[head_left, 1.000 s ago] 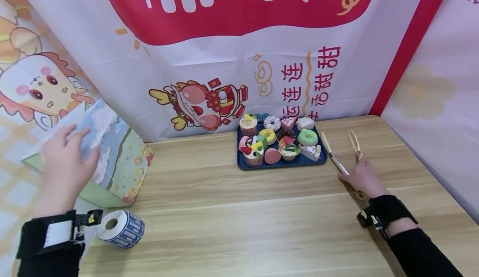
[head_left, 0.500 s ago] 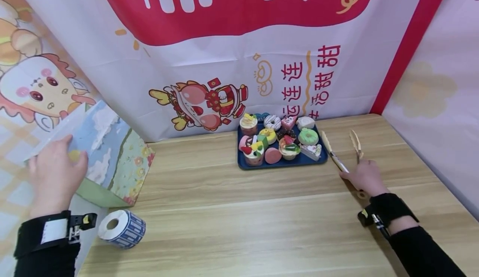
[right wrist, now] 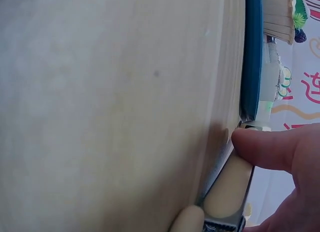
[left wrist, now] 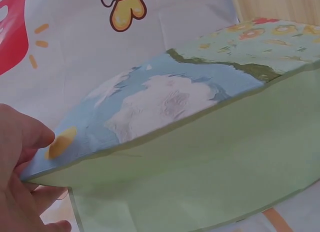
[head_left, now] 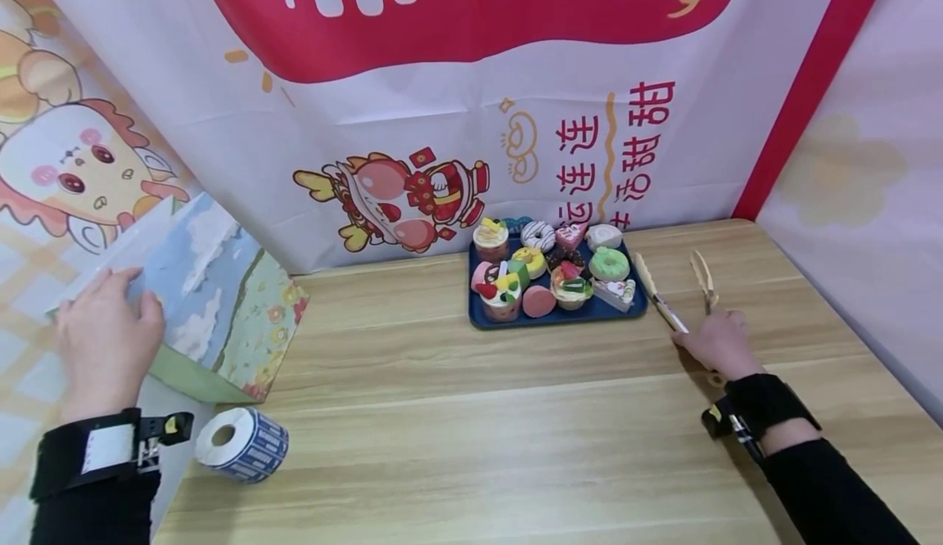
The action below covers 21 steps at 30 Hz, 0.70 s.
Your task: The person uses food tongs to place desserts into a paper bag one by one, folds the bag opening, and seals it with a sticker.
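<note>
My left hand (head_left: 106,332) is at the upper edge of a paper gift bag (head_left: 214,283) printed with sky, clouds and flowers. In the left wrist view, thumb and fingers pinch a corner of the bag (left wrist: 165,107); its light green side panel faces the camera. At the right, my right hand (head_left: 718,342) holds a pair of tongs (head_left: 669,313) by its handles, the two beige tips spread apart over the table. The right wrist view shows the thumb pressing along a beige tong handle (right wrist: 230,189); the other fingers are mostly hidden.
Near the back wall, a dark blue tray (head_left: 563,322) bears cupcakes, doughnuts, cake slices and a pink macaron. A roll of blue-and-white labels (head_left: 250,447) stands at the table's left edge. Printed cloths hang behind the wooden table (head_left: 442,447) and at both sides.
My left hand has come down and left onto the bag's edge and now pinches it. My right hand keeps its hold on the tongs with hardly any movement.
</note>
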Tool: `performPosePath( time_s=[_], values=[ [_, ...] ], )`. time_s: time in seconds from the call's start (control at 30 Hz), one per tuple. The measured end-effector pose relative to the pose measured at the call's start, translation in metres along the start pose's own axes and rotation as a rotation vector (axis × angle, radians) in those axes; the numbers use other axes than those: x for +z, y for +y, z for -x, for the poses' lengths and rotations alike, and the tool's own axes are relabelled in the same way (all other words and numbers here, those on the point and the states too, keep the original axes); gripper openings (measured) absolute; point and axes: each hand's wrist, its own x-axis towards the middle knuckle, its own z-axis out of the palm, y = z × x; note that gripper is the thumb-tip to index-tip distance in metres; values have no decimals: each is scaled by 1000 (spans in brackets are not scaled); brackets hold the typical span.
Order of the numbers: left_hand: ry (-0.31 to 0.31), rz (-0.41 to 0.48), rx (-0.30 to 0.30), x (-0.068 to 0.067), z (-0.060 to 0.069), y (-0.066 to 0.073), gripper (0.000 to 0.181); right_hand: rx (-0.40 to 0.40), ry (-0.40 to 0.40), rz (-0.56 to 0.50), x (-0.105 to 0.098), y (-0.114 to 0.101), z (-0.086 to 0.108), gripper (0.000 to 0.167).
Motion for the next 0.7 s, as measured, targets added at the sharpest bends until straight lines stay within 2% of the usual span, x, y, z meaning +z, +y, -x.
performPosePath(
  time_s=[0.3, 0.53, 0.63, 0.7],
  values=[
    [0, 32, 42, -2, 3, 4, 43, 6, 15, -8, -2, 2, -3, 70],
    [22, 38, 88, -2, 7, 9, 40, -57, 53, 31, -5, 7, -1, 65],
    [31, 49, 89, -2, 8, 12, 39, -61, 45, -32, -5, 10, -1, 59],
    [42, 54, 84, -1, 9, 13, 39, -35, 27, -110, -6, 11, 0, 57]
  ],
)
